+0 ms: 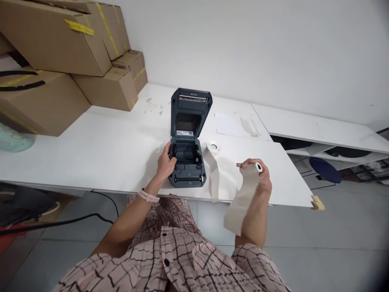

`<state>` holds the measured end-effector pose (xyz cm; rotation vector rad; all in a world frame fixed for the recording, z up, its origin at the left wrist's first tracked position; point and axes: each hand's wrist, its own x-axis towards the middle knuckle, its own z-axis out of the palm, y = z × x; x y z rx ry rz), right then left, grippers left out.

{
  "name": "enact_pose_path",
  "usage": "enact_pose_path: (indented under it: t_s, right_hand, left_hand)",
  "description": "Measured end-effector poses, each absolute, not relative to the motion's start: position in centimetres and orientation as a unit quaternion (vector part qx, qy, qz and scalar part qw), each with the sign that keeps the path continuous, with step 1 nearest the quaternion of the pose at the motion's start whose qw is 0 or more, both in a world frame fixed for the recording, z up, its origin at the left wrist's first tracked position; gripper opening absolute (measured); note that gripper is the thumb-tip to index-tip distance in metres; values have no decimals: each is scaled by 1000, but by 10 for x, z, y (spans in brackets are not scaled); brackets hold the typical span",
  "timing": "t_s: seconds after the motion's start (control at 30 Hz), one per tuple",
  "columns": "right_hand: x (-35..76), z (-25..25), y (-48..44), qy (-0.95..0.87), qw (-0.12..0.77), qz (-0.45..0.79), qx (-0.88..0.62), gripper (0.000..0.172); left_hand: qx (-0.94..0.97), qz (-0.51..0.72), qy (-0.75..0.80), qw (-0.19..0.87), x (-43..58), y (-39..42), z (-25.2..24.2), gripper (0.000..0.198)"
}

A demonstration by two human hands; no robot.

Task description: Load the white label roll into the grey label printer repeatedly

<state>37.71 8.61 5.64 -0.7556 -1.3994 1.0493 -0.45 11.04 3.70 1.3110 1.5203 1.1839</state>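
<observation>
Your left hand [165, 164] rests on the left edge of the open label printer [187, 156], fingers curled over the rim into the paper bay, gripping the housing. The printer sits near the front edge of the white surface [106, 150], lid [190, 113] tipped up and back toward 12 o'clock. Your right hand [259, 176], at 3 o'clock from the printer and well apart from it, is clenched around a paper roll [253, 170]; its white core faces up and a loose strip hangs down past the surface edge toward 6 o'clock. A second roll [212, 148] lies on the surface just right of the printer, its strip trailing toward 6 o'clock over the edge. Cardboard boxes [60, 61] are stacked at 10 o'clock. A pink watch [148, 196] is on your left wrist.
</observation>
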Motion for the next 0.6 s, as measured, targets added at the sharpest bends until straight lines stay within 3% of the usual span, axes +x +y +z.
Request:
enact_pose_path:
  t_s: [0.2,0.43,0.6]
  right_hand:
    - [396,21,113,-579,411,500,-495,44]
    - [354,-3,162,-579,415,506,-486,45]
    - [358,-1,171,-594,406,544,-432,78]
  left_hand:
    - [515,483,593,387,-5,115,30,85]
    - [511,501,578,393,-8,122,18,87]
    - [512,497,576,398,-9,120,20,87]
